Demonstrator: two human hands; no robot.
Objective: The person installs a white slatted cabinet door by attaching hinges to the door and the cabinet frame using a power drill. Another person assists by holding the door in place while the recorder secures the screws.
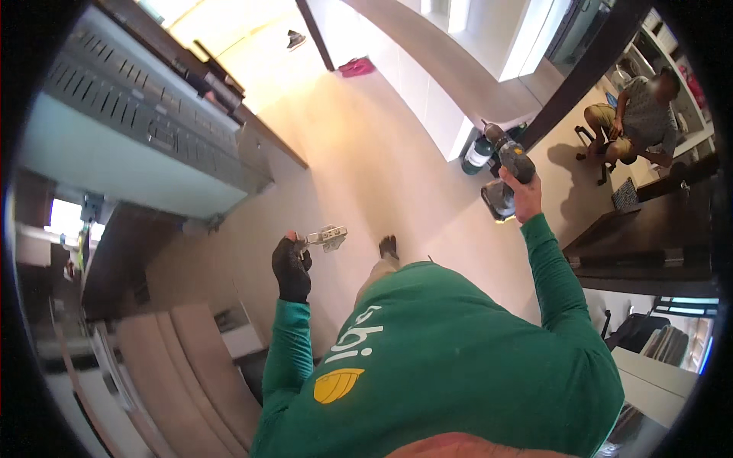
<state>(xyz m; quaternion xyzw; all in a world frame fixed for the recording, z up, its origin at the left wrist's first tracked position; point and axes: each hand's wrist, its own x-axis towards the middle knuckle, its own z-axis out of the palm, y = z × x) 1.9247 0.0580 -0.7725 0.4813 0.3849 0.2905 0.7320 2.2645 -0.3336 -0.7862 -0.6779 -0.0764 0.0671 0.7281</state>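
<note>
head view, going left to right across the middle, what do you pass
grey slatted unit → gloved left hand → metal hinge held in its fingers → foot on the floor → right hand gripping a cordless drill → dark table

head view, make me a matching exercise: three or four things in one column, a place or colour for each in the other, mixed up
Things:
1. drill
2. metal hinge
3. glove
4. slipper

Place or colour:
a. pink, on the floor far off
b. black, on the left hand
c. held in the bare right hand
d. silver, held at the left fingertips

Pairs: 1-c, 2-d, 3-b, 4-a
</note>
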